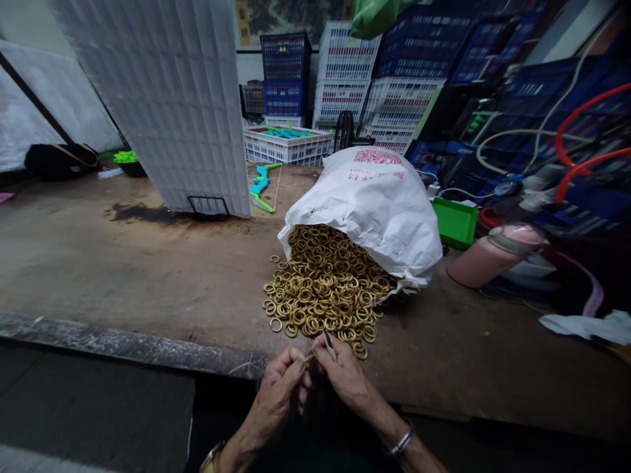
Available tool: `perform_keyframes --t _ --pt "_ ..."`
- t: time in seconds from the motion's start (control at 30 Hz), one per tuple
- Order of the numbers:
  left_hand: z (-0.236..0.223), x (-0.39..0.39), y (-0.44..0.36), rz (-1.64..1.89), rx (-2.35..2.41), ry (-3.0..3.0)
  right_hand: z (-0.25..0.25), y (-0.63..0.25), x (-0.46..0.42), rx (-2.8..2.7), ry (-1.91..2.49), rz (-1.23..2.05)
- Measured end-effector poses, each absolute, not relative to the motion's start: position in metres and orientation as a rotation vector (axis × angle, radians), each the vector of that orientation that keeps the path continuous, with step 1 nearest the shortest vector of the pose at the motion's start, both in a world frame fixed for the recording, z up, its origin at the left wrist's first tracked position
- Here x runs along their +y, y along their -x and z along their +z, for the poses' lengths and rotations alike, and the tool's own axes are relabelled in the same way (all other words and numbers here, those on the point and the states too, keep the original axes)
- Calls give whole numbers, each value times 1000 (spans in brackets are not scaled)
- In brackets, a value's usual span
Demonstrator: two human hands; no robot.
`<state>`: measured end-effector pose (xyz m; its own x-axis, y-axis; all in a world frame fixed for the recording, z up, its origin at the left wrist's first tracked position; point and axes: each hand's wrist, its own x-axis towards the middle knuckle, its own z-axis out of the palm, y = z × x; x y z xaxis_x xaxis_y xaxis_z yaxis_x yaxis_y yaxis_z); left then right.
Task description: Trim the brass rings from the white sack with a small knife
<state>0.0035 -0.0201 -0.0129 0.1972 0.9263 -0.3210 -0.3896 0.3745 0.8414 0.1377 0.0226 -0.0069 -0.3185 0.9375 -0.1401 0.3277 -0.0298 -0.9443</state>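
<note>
At the table's front edge, my left hand (282,384) pinches a gold-coloured ring (309,358), seen nearly edge-on between thumb and fingertips. My right hand (349,380) meets it from the other side, its fingers closed round a small knife-like tool (330,346) with a dark pointed end and a pale part; most of the tool is hidden in the grip. Just beyond both hands lies a heap of the same rings (323,295), spilling from the mouth of a white woven sack (374,197) that rests on its side.
A tall pale ribbed panel (197,118) stands on the wooden table (148,276), a toy bow (262,187) beside it. To the right are a pink bottle (495,256), a green tray (454,222) and hoses. Stacked crates (342,72) fill the back.
</note>
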Motion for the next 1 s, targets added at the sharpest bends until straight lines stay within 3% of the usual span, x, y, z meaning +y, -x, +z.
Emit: perform_keyframes --t 0.33,0.6,1.0 --pt "-7 -17 -1 1052 1060 -741 -9 -140 9 -2314 1361 856" --pt "-4 -26 -2 1048 1055 -870 -26 -143 16 -2388 1560 584" --pt "-11 -20 4 1149 861 -443 -10 -126 40 -2245 1795 270"
